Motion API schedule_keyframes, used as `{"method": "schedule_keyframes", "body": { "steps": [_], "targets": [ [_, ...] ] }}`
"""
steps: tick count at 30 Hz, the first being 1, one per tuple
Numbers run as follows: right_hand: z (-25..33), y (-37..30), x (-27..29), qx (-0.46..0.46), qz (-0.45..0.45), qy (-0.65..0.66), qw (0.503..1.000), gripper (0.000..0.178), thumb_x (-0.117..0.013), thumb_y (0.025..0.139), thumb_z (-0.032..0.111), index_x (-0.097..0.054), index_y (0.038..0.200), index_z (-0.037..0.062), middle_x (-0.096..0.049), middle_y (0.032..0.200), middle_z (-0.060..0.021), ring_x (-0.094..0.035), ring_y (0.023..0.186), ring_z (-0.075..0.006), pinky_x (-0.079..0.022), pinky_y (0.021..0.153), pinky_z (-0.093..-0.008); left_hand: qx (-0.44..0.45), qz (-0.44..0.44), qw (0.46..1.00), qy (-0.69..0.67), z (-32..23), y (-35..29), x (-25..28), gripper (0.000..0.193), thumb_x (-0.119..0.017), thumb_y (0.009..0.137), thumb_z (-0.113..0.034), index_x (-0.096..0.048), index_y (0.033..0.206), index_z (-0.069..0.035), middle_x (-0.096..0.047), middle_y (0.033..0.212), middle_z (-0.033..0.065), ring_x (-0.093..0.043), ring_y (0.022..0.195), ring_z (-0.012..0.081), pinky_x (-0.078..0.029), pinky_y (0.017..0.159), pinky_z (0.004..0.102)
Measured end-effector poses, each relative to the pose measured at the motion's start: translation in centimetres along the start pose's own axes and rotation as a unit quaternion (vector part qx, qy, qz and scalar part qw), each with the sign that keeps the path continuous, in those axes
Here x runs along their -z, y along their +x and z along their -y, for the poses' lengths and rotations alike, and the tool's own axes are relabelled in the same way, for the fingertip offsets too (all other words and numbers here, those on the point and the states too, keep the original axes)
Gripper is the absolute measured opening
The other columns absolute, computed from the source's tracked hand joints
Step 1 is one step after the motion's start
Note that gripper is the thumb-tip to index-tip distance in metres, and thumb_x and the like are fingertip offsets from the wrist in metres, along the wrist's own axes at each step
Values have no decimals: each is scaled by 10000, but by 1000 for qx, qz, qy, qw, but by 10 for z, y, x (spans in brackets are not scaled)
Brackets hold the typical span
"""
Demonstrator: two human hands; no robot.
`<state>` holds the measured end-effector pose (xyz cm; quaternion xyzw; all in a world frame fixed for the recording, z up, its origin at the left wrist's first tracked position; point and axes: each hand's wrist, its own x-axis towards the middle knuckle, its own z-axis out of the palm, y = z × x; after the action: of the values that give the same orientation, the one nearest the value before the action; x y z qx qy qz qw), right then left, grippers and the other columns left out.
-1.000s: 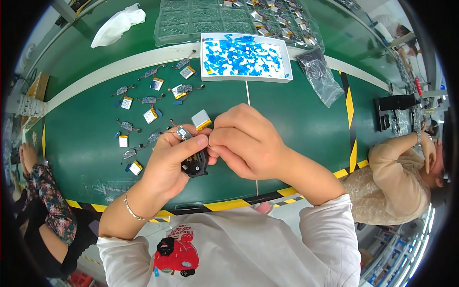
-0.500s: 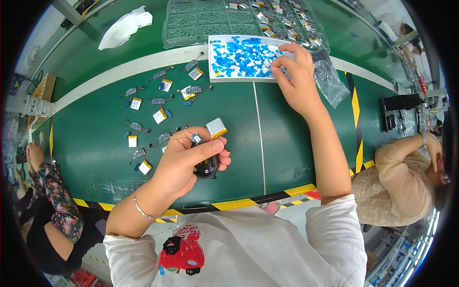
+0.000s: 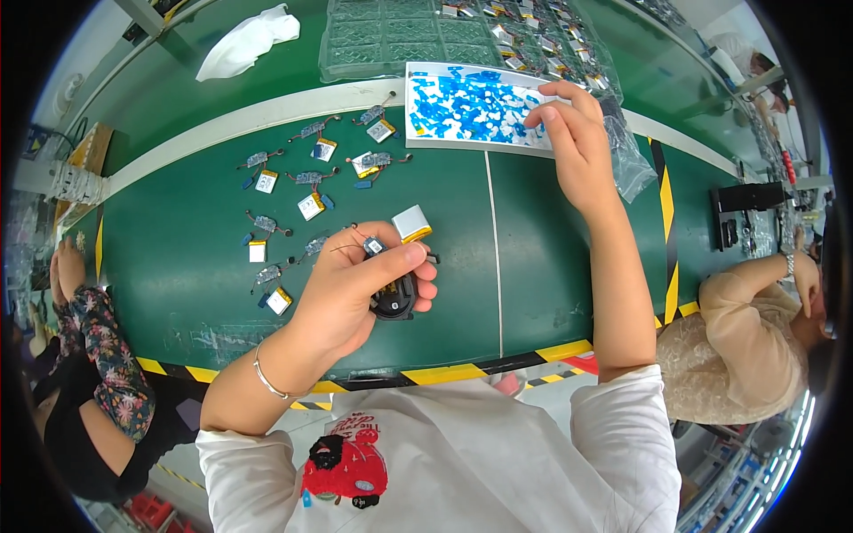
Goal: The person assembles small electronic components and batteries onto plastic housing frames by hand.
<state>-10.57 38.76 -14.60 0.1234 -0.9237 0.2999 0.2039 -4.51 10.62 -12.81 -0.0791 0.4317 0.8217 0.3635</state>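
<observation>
Battery cells (image 3: 311, 207) and small circuit boards (image 3: 311, 178) dot the left half of a green table (image 3: 569, 258), its near edge striped with yellow-and-black tape (image 3: 444, 374); a white box (image 3: 480, 147) and clear bag (image 3: 633, 173) line the far edge.

Our left hand (image 3: 369, 284) is curled in a grip just off centre toward nine o'clock, thumb (image 3: 398, 262) pressed down; our right hand (image 3: 579, 151) is stretched toward one o'clock, fingers (image 3: 569, 91) bent.
</observation>
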Motion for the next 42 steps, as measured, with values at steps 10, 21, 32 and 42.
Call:
{"method": "schedule_keyframes", "body": {
  "steps": [10, 21, 32, 42],
  "targets": [
    [-8, -3, -11, -30, -4, -118, 993, 413, -361, 965, 290, -707, 882, 79, -507, 1267, -113, -326, 1266, -334, -227, 1054, -409, -10, -1, 1000, -6, 0, 1, 0, 134, -644, 844, -106, -550, 771, -45, -634, 774, 111, -641, 664, 185, -547, 577, 296],
    [-8, -1, -5, -52, -29, -38, 997, 447, -342, 975, 310, -716, 923, 69, -513, 1272, -116, -345, 1250, -318, -217, 1061, -406, -15, 6, 1000, 4, 1, 2, 2, 137, -650, 842, -118, -550, 777, -48, -635, 778, 107, -642, 674, 181, -544, 576, 292],
    [38, -1, 5, 74, -117, -13, 990, 89, -590, 817, 32, -642, 880, -4, -651, 903, -101, -609, 841, -192, -461, 766, -283, -20, -4, 1000, -5, -2, 3, 5, 129, -649, 843, -132, -569, 781, -51, -635, 772, 100, -641, 672, 182, -540, 571, 293],
    [113, -37, -22, 161, 32, 165, 973, 169, -709, 649, -31, -640, 795, 21, -642, 745, -78, -621, 661, -228, -480, 579, -299, -20, 11, 1000, 7, -1, 9, 8, 137, -636, 854, -162, -619, 826, -30, -648, 795, 100, -650, 687, 175, -533, 580, 282]
  ]
}}
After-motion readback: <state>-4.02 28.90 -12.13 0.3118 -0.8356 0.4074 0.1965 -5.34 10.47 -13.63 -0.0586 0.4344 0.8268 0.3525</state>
